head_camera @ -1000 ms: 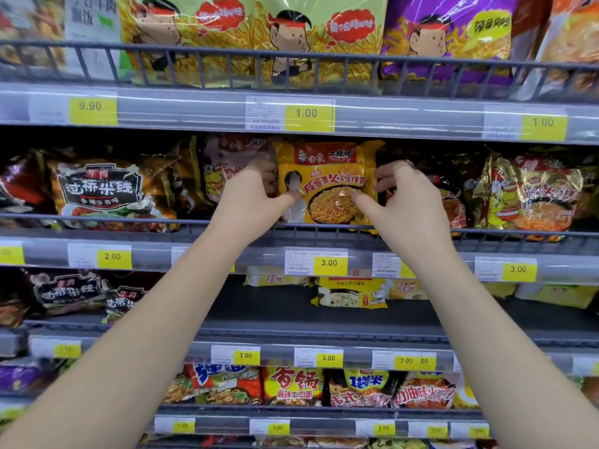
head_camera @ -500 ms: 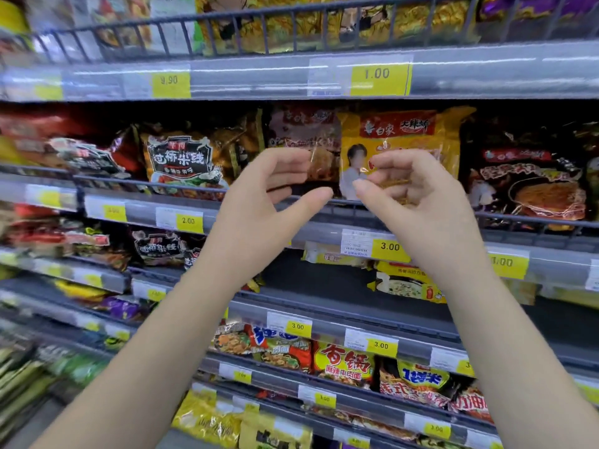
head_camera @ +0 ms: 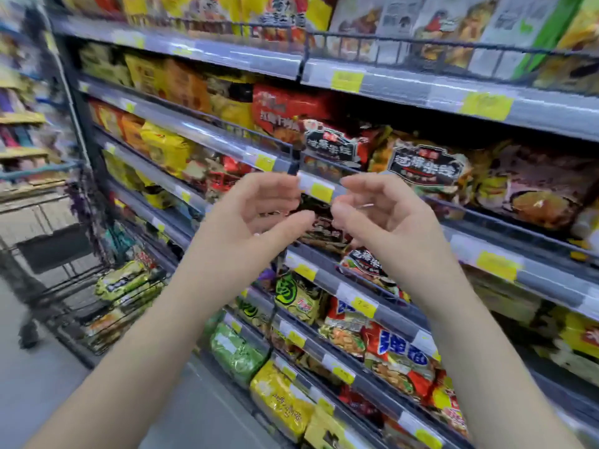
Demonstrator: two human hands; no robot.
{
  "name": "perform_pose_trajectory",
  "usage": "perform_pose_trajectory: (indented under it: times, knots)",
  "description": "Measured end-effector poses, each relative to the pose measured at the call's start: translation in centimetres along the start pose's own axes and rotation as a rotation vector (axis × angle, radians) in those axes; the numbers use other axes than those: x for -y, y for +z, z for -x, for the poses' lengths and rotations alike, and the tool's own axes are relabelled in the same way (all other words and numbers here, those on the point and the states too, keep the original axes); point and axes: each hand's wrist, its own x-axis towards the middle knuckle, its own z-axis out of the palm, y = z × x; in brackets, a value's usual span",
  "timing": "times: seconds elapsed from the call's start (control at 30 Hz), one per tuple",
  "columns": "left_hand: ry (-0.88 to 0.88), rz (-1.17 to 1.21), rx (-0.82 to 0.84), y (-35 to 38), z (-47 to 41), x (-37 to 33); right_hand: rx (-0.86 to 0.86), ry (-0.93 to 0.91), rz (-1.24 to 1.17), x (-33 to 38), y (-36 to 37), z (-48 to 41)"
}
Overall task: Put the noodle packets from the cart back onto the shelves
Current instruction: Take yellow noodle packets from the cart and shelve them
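Noodle packets [head_camera: 126, 286]: crinkled yellow-green pouches piled in the cart, at 8 o'clock in the view; print too blurred to read
Cart [head_camera: 58, 296]: dark wire basket, at the shelves' left end
Left hand [head_camera: 256, 215]: held up mid-view, fingers loosely curved, thumb out, holding nothing
Right hand [head_camera: 385, 215]: at 3 o'clock from the left hand, near but apart; fingers loosely curled, empty
Shelves [head_camera: 405, 84]: grey tiers with wire front rails, packed with glossy pillow-shaped packets
Price tags [head_camera: 346, 81]: yellow slips along the rails, figures unreadable
Black-label packet [head_camera: 424, 165]: at 1 o'clock from the right hand, white characters on a black plaque
Red packet [head_camera: 398, 354]: at 5 o'clock, large blue characters
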Motion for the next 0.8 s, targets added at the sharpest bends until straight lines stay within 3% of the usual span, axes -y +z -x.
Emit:
perform_pose_trajectory:
  times: [0.37, 0.8]
  knots:
    - [-0.224, -0.032, -0.492, -24.8, 5.9, 6.4, 0.375, 0.086, -0.246, -0.4, 27.5, -6.6]
    - [-0.354, -0.133, -0.764, -37.1, 4.2, 13.7, 0.691, 0.130, -0.382, -5.1, 44.0, -17.2]
